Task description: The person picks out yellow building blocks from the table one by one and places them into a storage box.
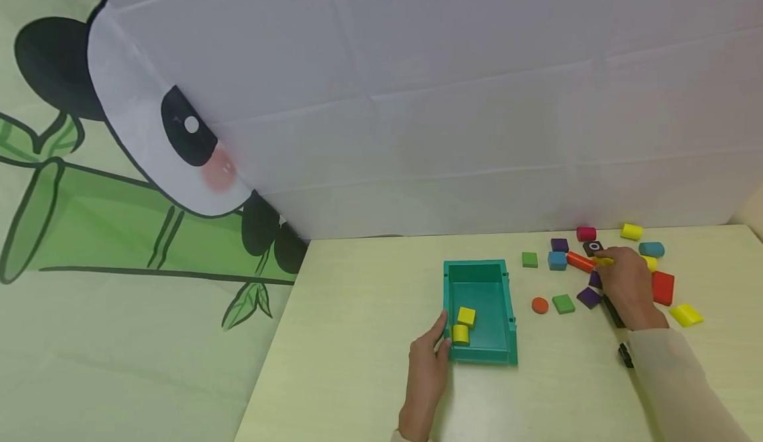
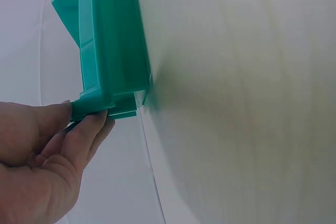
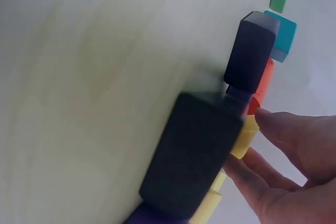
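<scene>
A teal plastic tray point(image 1: 483, 356) stands on the table with a yellow cube point(image 1: 467, 317) and a yellow cylinder point(image 1: 461, 334) inside. My left hand point(image 1: 428, 366) grips its left rim; in the left wrist view, the thumb and fingers pinch the tray's edge point(image 2: 92, 103). Among scattered blocks to the right, my right hand point(image 1: 628, 283) pinches a yellow block point(image 3: 244, 137) between thumb and fingers. Beside that hand lie a red-orange cylinder point(image 1: 580, 261), a black piece with a white ring point(image 1: 593, 248) and a red block point(image 1: 663, 288).
Left of the right hand are a blue cube point(image 1: 557, 261), green blocks point(image 1: 563, 304), an orange disc point(image 1: 540, 305) and purple blocks point(image 1: 589, 297). A yellow block point(image 1: 686, 315) lies far right. Black objects point(image 1: 625, 355) lie by the right forearm. A white cloth point(image 1: 417, 130) hangs behind the table.
</scene>
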`<state>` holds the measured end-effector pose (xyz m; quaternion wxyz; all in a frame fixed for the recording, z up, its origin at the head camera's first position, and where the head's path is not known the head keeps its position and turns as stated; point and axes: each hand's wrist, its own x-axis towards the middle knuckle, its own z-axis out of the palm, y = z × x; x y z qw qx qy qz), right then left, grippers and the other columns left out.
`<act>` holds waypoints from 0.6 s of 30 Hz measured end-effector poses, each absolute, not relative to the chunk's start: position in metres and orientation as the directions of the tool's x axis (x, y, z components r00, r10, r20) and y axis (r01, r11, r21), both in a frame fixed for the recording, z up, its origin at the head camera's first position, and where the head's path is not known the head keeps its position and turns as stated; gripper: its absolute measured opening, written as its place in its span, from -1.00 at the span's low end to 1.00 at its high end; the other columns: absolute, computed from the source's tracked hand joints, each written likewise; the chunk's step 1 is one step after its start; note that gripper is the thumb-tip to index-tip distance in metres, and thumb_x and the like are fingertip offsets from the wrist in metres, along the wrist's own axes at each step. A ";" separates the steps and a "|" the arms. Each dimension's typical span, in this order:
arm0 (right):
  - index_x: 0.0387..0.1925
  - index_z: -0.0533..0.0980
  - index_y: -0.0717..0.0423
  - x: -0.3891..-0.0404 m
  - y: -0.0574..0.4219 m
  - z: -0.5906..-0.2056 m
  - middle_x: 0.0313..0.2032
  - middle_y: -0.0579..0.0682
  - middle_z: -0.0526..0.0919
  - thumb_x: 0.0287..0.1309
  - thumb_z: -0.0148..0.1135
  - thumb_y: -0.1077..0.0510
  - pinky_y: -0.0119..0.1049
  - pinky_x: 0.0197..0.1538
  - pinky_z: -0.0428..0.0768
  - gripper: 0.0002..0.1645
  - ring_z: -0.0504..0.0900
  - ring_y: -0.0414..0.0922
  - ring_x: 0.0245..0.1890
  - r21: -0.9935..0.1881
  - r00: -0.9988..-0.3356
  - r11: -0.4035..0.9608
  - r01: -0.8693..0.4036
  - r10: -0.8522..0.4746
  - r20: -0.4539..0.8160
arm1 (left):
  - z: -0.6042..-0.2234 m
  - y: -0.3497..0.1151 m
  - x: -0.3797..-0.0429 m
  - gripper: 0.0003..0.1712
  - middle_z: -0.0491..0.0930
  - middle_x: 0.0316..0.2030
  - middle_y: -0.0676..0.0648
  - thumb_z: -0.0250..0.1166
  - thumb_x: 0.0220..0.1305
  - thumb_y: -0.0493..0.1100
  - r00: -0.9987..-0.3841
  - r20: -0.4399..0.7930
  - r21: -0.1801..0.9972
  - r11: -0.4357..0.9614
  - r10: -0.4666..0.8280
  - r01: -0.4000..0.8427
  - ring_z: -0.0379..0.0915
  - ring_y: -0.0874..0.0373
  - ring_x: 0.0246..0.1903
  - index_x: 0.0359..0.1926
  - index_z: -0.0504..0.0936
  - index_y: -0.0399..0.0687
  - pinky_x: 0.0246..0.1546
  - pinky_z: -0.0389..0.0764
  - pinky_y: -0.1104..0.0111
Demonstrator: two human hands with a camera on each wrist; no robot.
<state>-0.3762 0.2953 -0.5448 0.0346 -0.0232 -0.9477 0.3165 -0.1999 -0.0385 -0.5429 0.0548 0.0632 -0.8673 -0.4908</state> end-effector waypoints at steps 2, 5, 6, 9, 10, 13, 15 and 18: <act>-0.06 0.45 0.39 -0.377 0.295 -0.546 -0.05 0.44 0.39 0.09 0.17 0.34 0.20 -0.14 0.51 -0.66 0.29 0.32 -0.09 -0.595 -0.996 0.803 0.021 0.069 0.057 | -0.543 -0.039 -0.200 -0.39 0.27 0.23 0.06 0.14 0.24 -0.33 -0.986 0.028 0.860 0.506 -0.166 -0.061 0.12 0.31 0.15 0.26 0.23 0.15 0.15 0.31 0.30; -0.08 0.47 0.38 -0.374 0.293 -0.547 -0.07 0.43 0.40 0.09 0.17 0.35 0.17 -0.17 0.52 -0.68 0.30 0.30 -0.12 -0.589 -0.995 0.807 0.035 0.086 0.060 | -0.543 -0.041 -0.197 -0.39 0.27 0.22 0.05 0.14 0.23 -0.33 -0.986 0.031 0.863 0.503 -0.162 -0.055 0.12 0.31 0.14 0.26 0.23 0.16 0.15 0.31 0.30; -0.09 0.47 0.39 -0.372 0.292 -0.547 -0.08 0.43 0.40 0.09 0.16 0.36 0.16 -0.18 0.52 -0.69 0.30 0.29 -0.13 -0.589 -0.994 0.807 0.042 0.094 0.059 | -0.543 -0.043 -0.196 -0.39 0.27 0.22 0.05 0.14 0.23 -0.33 -0.987 0.033 0.863 0.503 -0.159 -0.053 0.12 0.31 0.14 0.26 0.23 0.16 0.15 0.31 0.30; -0.10 0.48 0.38 -0.364 0.291 -0.545 -0.07 0.44 0.38 0.10 0.15 0.36 0.15 -0.18 0.52 -0.71 0.29 0.28 -0.17 -0.593 -0.992 0.802 0.074 0.120 0.039 | -0.543 -0.047 -0.192 -0.38 0.27 0.22 0.05 0.14 0.23 -0.33 -0.988 0.033 0.862 0.504 -0.148 -0.046 0.12 0.31 0.14 0.26 0.23 0.17 0.15 0.32 0.30; -0.11 0.48 0.39 -0.361 0.290 -0.545 -0.07 0.44 0.38 0.10 0.13 0.36 0.14 -0.20 0.52 -0.72 0.29 0.27 -0.18 -0.595 -0.991 0.799 0.085 0.129 0.032 | -0.543 -0.048 -0.190 -0.38 0.27 0.22 0.05 0.14 0.23 -0.33 -0.989 0.032 0.862 0.505 -0.143 -0.045 0.12 0.31 0.14 0.26 0.23 0.17 0.15 0.32 0.30; -0.11 0.48 0.39 -0.352 0.289 -0.544 -0.07 0.44 0.37 0.11 0.10 0.38 0.09 -0.24 0.54 -0.73 0.28 0.25 -0.21 -0.600 -0.990 0.793 0.103 0.142 0.019 | -0.543 -0.052 -0.186 -0.38 0.27 0.22 0.05 0.14 0.23 -0.33 -0.991 0.030 0.861 0.506 -0.130 -0.041 0.12 0.31 0.14 0.26 0.23 0.17 0.14 0.32 0.29; -0.12 0.48 0.40 -0.346 0.289 -0.543 -0.08 0.44 0.38 0.11 0.07 0.39 0.06 -0.27 0.55 -0.73 0.29 0.24 -0.23 -0.601 -0.989 0.793 0.106 0.145 0.017 | -0.542 -0.055 -0.182 -0.38 0.27 0.22 0.05 0.14 0.23 -0.33 -0.992 0.023 0.861 0.506 -0.124 -0.043 0.12 0.31 0.14 0.26 0.23 0.18 0.14 0.33 0.30; -0.12 0.48 0.40 -0.337 0.287 -0.541 -0.08 0.44 0.39 0.12 0.05 0.38 0.02 -0.31 0.57 -0.73 0.32 0.22 -0.26 -0.601 -0.988 0.791 0.116 0.156 0.014 | -0.541 -0.059 -0.178 -0.38 0.26 0.23 0.05 0.14 0.23 -0.33 -0.993 0.019 0.861 0.506 -0.112 -0.040 0.12 0.31 0.14 0.26 0.23 0.18 0.13 0.33 0.29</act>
